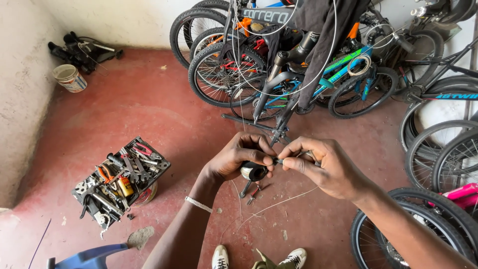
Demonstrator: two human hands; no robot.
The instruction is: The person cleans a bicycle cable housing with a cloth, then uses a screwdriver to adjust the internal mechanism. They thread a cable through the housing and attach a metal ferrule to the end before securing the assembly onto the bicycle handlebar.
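Bicycles (pixel 298 60): I see a packed row of them well beyond my fingertips, leaning along the far wall; heavy, rigid, not in hand.
Tool tray (pixel 122 179): I place it on the red floor, well apart to the left of my left fingers; loose pliers and wrenches, hard steel.
Left hand (pixel 239 159): fingers curled tight round a small dark round part (pixel 254 172), thumb over its top.
Right hand (pixel 326 167): thumb and forefinger pinched narrow on a small metal end piece (pixel 280 160), touching my left fingertips.
Dark round part: I judge it light, rigid and smooth; I would grip it round the body, as now.
Cable (pixel 279 201): thin pale wire trailing below and behind both hands toward the floor; I judge it springy, slippery and prone to kink, so I would hold it close to the pinched end.
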